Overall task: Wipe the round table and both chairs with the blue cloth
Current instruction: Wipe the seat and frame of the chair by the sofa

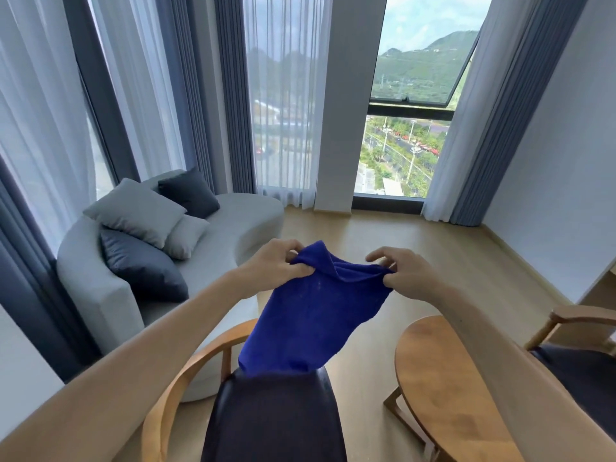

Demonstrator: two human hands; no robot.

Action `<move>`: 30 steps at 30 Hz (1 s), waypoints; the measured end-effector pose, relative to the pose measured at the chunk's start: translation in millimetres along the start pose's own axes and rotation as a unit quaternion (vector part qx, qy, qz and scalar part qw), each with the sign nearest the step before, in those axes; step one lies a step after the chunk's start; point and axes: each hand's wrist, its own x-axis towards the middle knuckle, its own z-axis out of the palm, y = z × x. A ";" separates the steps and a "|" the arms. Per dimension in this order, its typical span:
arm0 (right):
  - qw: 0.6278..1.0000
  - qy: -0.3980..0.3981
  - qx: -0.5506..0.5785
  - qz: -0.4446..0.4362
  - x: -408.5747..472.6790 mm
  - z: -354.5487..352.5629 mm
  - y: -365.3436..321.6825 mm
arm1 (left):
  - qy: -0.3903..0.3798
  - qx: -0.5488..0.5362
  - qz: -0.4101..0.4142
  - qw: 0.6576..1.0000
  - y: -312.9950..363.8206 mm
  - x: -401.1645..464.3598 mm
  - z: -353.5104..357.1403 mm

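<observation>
**Blue cloth held up in both hands above the near chair**

The blue cloth (316, 315) hangs in the air at the centre of the view, pinched along its top edge. The left hand (278, 261) grips the upper left corner, fingers curled closed on the fabric; the right hand (400, 270) does the same at the upper right corner, thumb and fingers clamped on the bunched edge. The cloth's lower edge drops to just above the dark back cushion of the near chair (266, 418), which stands at 6 o'clock with a curved wooden armrest on its left side.

The round table (443, 388), wooden-topped, sits at 4 o'clock, partly covered by the right forearm. The second chair (573, 355) is at 3 o'clock beyond the table, cut by the frame edge.

A grey sofa (206, 248) with light and dark cushions lies at 9 to 10 o'clock. At 12 o'clock, tall windows (410, 128) with sheer and grey-blue curtains show green hills and a road.
</observation>
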 end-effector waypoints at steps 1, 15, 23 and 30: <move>1.000 -0.025 -0.004 -0.019 -1.0 1.2 -5.4 | -0.012 0.016 0.004 1.000 3.2 0.8 3.9; 0.975 -0.124 -0.022 -0.184 -4.8 18.4 -42.7 | -0.170 -0.072 -0.037 0.982 -20.1 -26.6 32.8; 0.980 -0.114 -0.030 -0.163 -14.4 -0.9 -33.1 | -0.125 0.080 -0.051 0.988 -70.7 -46.3 57.8; 0.986 -0.107 -0.095 -0.085 -25.0 -5.4 -4.4 | -0.143 0.314 -0.046 0.937 -53.2 -28.6 23.5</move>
